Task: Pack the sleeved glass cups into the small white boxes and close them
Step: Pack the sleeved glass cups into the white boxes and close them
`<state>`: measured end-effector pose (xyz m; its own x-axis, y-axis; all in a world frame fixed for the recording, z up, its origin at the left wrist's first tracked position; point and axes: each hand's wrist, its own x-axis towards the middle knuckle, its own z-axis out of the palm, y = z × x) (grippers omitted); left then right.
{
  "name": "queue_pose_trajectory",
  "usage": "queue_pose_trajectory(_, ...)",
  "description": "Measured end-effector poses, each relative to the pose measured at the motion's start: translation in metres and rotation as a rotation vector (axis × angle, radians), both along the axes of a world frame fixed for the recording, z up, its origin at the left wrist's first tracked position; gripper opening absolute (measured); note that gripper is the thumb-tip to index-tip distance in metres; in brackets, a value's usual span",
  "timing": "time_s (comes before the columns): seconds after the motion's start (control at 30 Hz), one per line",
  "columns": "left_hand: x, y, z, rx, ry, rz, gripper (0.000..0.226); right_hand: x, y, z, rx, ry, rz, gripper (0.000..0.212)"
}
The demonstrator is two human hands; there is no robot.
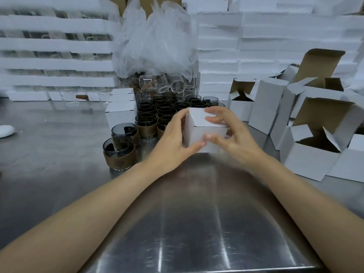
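A small white box (199,120) with its lid down sits just above the steel table at centre, held between both hands. My left hand (173,142) grips its left side and lower front corner. My right hand (232,133) clasps the right side, fingers on the lid and thumb on the front face. What the box holds is hidden. Behind and left of it stand several dark glass cups with brown sleeves (120,152), two of them nearest me on the left. Stacked shut white boxes (121,110) stand left of the cups.
Several open white boxes (315,152) with raised flaps crowd the right side. Clear glass cups (163,83) and a pile of plastic bags (155,36) sit at the back, in front of walls of stacked flat white cartons. The steel table (197,213) stretches toward me.
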<state>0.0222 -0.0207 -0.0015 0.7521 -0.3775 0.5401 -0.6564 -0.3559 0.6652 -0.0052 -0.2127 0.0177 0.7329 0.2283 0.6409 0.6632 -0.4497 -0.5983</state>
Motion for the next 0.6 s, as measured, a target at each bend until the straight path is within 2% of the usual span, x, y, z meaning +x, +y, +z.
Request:
queue_pose_trajectory(0.1, -0.005, 0.008, 0.015, -0.068, -0.106, 0.068, 0.086, 0.0, 0.004, 0.006, 0.074, -0.091, -0.022, 0.036)
queue_pose_trajectory(0.2, -0.005, 0.019, 0.032, -0.089, -0.258, 0.245, 0.088, 0.0, 0.003, 0.008, 0.229, -0.055, 0.006, 0.04)
queue_pose_trajectory(0.33, 0.004, 0.051, 0.062, -0.392, -0.237, 0.525, 0.09, 0.002, 0.0, 0.001, 0.127, -0.061, -0.033, 0.036)
queue_pose_trajectory(0.4, 0.009, 0.076, 0.075, -0.472, -0.171, 0.665, 0.092, 0.004, 0.003, -0.003, 0.064, -0.059, -0.027, 0.034)
queue_pose_trajectory(0.5, 0.013, 0.118, 0.09, -0.354, -0.056, 0.864, 0.096, 0.008, 0.006, -0.007, -0.031, -0.08, -0.005, 0.034)
queue_pose_trajectory(0.6, 0.01, 0.15, 0.103, -0.098, 0.196, 0.996, 0.105, 0.012, 0.005, -0.012, -0.068, -0.088, 0.007, 0.033)
